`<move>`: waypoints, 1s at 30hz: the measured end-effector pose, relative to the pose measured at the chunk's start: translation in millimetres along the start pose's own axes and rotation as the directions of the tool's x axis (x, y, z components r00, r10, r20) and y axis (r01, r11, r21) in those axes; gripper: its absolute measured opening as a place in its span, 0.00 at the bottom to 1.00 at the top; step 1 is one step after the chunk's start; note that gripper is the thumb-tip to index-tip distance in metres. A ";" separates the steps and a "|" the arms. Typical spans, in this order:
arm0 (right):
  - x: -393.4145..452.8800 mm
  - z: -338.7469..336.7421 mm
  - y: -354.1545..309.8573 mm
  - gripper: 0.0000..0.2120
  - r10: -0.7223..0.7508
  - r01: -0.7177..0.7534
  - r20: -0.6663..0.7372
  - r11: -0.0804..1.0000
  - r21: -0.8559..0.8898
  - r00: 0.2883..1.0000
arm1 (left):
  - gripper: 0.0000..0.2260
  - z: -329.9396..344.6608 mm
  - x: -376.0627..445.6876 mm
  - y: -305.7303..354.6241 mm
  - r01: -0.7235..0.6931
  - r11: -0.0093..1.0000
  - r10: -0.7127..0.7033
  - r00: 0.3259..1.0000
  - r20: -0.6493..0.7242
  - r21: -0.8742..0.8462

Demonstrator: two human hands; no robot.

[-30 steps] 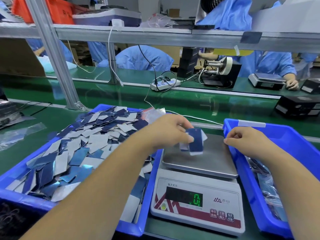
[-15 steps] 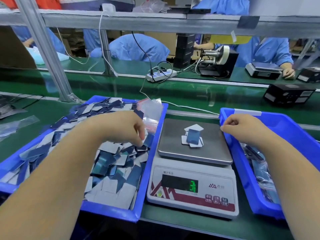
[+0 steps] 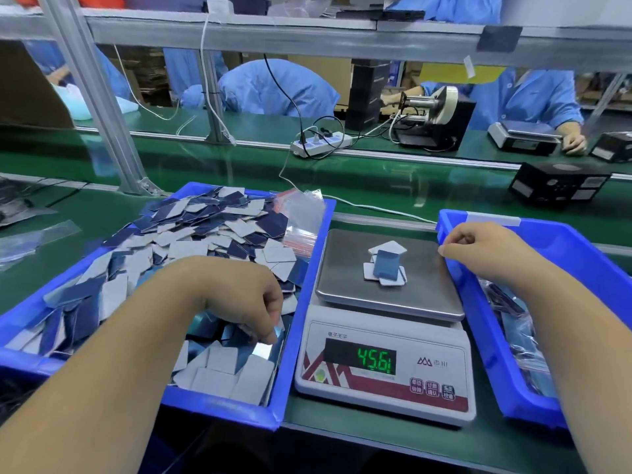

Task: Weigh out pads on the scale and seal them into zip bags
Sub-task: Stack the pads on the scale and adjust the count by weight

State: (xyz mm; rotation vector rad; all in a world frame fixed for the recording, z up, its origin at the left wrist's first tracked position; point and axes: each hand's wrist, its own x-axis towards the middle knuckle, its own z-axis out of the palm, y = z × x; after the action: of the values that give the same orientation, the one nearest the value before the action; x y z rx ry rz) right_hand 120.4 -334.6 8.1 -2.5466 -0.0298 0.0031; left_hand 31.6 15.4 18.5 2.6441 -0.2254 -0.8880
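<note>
A white digital scale (image 3: 383,371) stands in front of me; its steel pan (image 3: 424,289) bears a small stack of blue and white pads (image 3: 386,265), and the display reads 45.6. To its left, a blue bin (image 3: 297,330) is heaped with loose pads (image 3: 191,234). My left hand (image 3: 239,295) reaches down into the near right part of that heap, fingers curled among pads; whether it holds any is hidden. My right hand (image 3: 482,248) rests on the rim of the right blue bin (image 3: 478,313), fingers loosely curled, holding nothing visible. Clear zip bags (image 3: 304,213) lie at the left bin's far right corner.
The right bin holds filled bags (image 3: 519,333). Beyond runs a green conveyor belt with a power strip (image 3: 321,143), a tape dispenser (image 3: 434,114) and a black box (image 3: 557,186). Metal frame posts stand at the far left. People in blue coats work across the line.
My left hand dropped the pads on the scale pan, then went left into the bin and nearer to me. The display rose from 0 to 45.6. My right hand stayed on the right bin's rim.
</note>
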 end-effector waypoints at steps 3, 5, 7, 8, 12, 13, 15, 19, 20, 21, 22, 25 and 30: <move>0.9 0.1 0.0 0.06 -0.005 0.005 0.002 1.000 0.016 1.000 | 0.06 -9.9 -6.1 -3.6 -0.028 0.999 0.024 0.996 -0.088 -0.042; 1.4 0.3 0.2 0.06 -0.006 0.006 0.003 1.000 0.030 1.000 | 0.06 -19.4 -8.8 -3.5 -0.035 0.996 0.018 0.979 -0.202 -0.082; 2.0 0.0 0.3 0.06 -0.001 0.001 -0.003 0.999 0.033 1.000 | 0.07 -30.5 -8.7 3.4 -0.103 0.968 0.007 0.924 -0.382 -0.231; 2.1 0.0 0.1 0.06 0.003 -0.003 -0.006 0.999 0.033 1.000 | 0.07 -34.4 -6.3 10.4 -0.171 0.927 -0.014 0.874 -0.486 -0.334; 1.7 0.5 0.7 0.06 0.008 -0.008 -0.001 0.999 0.037 1.000 | 0.06 -27.8 17.2 66.6 -0.420 0.770 0.031 0.776 -0.630 -0.480; 1.5 0.5 1.0 0.06 0.011 -0.011 0.002 0.999 0.032 1.000 | 0.06 -21.0 25.7 81.8 -0.441 0.775 0.080 0.779 -0.622 -0.453; 1.3 0.1 1.7 0.06 0.017 -0.018 0.003 0.999 0.028 1.000 | 0.07 -10.1 43.2 103.0 -0.438 0.805 0.117 0.777 -0.618 -0.399; 2.4 -0.9 4.9 0.06 0.015 -0.015 -0.007 0.999 0.037 1.000 | 0.07 -2.1 64.5 109.4 -0.285 0.937 0.068 0.715 -0.696 -0.200; 2.6 -0.9 5.0 0.06 0.010 -0.010 -0.009 0.999 0.035 1.000 | 0.08 -1.0 66.4 107.1 -0.265 0.946 0.056 0.700 -0.712 -0.186; 2.8 -0.8 4.8 0.06 0.006 -0.005 -0.012 0.999 0.033 1.000 | 0.09 -1.1 68.3 103.8 -0.254 0.950 0.046 0.691 -0.722 -0.183; 3.2 -0.4 4.2 0.06 0.002 -0.002 -0.013 1.000 0.030 1.000 | 0.09 -2.0 69.8 99.7 -0.251 0.949 0.037 0.687 -0.726 -0.189; 3.4 0.5 1.4 0.07 -0.014 0.015 -0.020 1.000 0.013 1.000 | 0.04 -8.1 73.3 89.4 -0.264 0.938 0.012 0.671 -0.741 -0.224; -3.9 0.7 -8.1 0.07 -0.185 0.184 -0.086 0.983 -0.013 0.979 | 0.06 -3.6 78.0 74.9 -0.305 0.909 -0.068 0.563 -0.824 -0.283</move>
State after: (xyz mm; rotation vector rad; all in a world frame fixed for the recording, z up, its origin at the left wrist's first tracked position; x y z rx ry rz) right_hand 116.3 -327.6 12.1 -2.5370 -0.2324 -0.1800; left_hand 92.4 -73.0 5.4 2.2998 0.0241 0.3992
